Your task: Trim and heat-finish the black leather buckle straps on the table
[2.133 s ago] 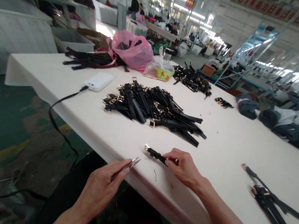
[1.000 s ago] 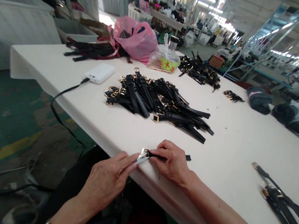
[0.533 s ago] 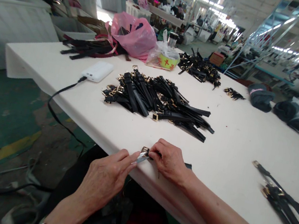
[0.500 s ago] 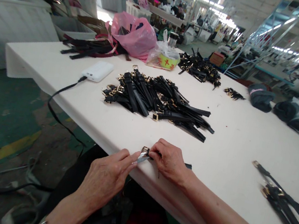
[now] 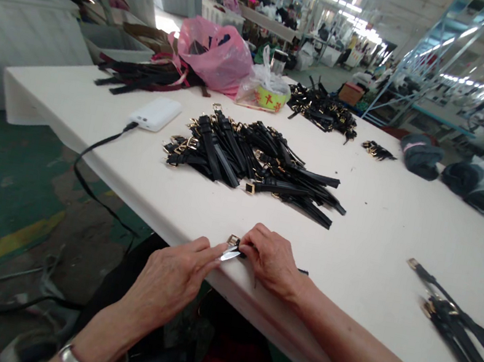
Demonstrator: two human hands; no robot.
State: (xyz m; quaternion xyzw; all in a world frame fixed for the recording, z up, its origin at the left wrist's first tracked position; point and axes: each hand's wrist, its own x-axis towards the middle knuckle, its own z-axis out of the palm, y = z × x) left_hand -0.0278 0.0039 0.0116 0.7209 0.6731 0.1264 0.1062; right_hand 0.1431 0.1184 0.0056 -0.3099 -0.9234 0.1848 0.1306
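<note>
At the table's near edge, my left hand point(image 5: 176, 272) is closed around small scissors, with the silver blades point(image 5: 230, 254) sticking out past the fingertips; their handles are hidden in the palm. My right hand point(image 5: 270, 261) pinches a black strap point(image 5: 303, 272) against the tabletop. The strap's gold buckle point(image 5: 233, 240) shows just left of my right fingertips, touching or very close to the blades. Most of the strap lies hidden under my right hand, and its tail end pokes out on the right side.
Beyond my hands lies a pile of black buckled straps point(image 5: 229, 147), with a second heap point(image 5: 322, 111) farther back. More straps point(image 5: 462, 338) lie at right. A white power bank point(image 5: 156, 114) with a black cable, a pink bag point(image 5: 215, 54) and dark rolled cloth point(image 5: 419, 156) are also on the table point(image 5: 383, 231).
The scissor blades have turned slightly by the buckle and show more clearly. Both hands stay in nearly the same place. The view has shifted a little.
</note>
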